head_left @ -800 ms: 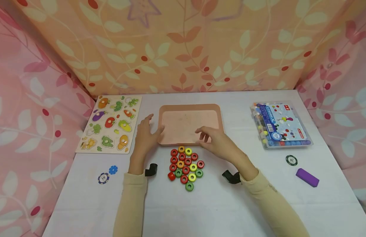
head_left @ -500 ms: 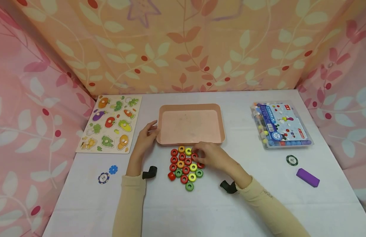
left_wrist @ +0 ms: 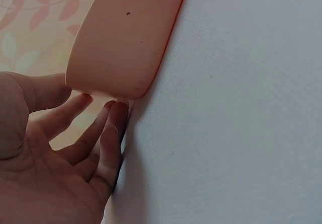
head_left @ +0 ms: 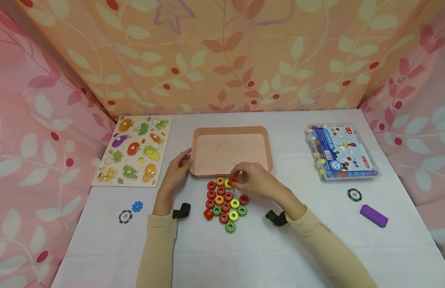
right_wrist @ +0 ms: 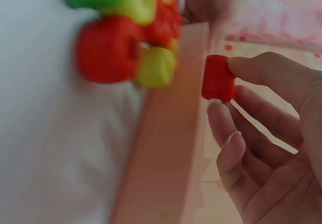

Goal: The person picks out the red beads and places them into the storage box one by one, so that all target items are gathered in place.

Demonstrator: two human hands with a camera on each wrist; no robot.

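Red plastic is what the right hand (head_left: 256, 178) holds: one small ring (right_wrist: 218, 78), pinched between the thumb and a fingertip, with the other fingers loosely bent. This ring is just on the near side of the tray (head_left: 222, 154), close to the middle of its near wall. From the ring, the tray lies at 12 o'clock; its long axis runs from 9 to 3 o'clock, so the long side faces the person. The ring seems to be lifted a little, but how high I cannot tell. Below it, partly covered, is a yellow ring (head_left: 227, 185).

The left hand (head_left: 176, 170) is at about 8 o'clock from the tray's middle. Its fingers are half wide and softly bent; thumb and fingertips touch the short end of the tray from outside. How strongly they press, I cannot tell. So the left hand is nearer to the short end, and the right hand to the long near side.

From the held ring, the pile (head_left: 222, 207) of rings spreads towards 6 and 7 o'clock.

Farther away from the tray, the puzzle (head_left: 139, 160) lies at 9 o'clock, the box (head_left: 342, 152) at 3, and the purple block (head_left: 374, 216) near 4.
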